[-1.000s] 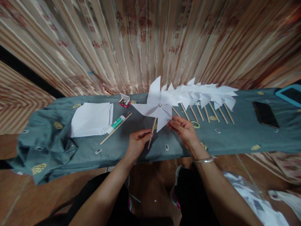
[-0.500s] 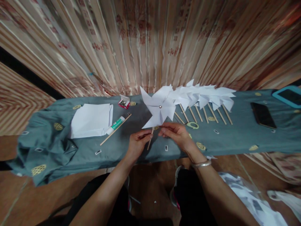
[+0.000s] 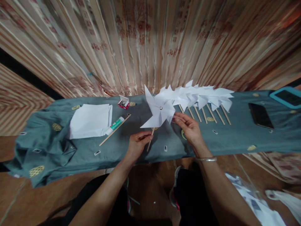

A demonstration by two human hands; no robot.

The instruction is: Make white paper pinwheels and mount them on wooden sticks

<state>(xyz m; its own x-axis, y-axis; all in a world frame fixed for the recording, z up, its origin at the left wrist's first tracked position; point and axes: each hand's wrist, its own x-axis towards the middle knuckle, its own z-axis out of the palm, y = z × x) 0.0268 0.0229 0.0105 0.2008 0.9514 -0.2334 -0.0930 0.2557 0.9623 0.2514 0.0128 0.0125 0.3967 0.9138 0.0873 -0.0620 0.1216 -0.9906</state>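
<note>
A white paper pinwheel (image 3: 161,114) with a shiny round pin at its centre stands tilted over the table. My left hand (image 3: 138,143) is closed on its thin wooden stick (image 3: 150,141), thumb and fingers pinching it below the blades. At the right edge of the paper, my right hand (image 3: 188,127) has its fingers drawn together against a blade; the fingertips are partly hidden. A row of finished-looking paper pinwheels (image 3: 202,95) with wooden sticks lies just behind and to the right, overlapping one another. A roll of tape (image 3: 183,135) is partly covered by my right hand.
On the green cloth (image 3: 145,153) at left lie a stack of white paper (image 3: 90,121), a glue stick (image 3: 115,125), a loose wooden stick (image 3: 110,134) and an opened small box of pins (image 3: 123,102). A phone (image 3: 260,115) and a blue-framed device (image 3: 288,96) lie at right.
My right hand has moved right and slightly up, from below the blades to the pinwheel's right edge. The blades have turned a little. My left hand keeps its hold on the stick.
</note>
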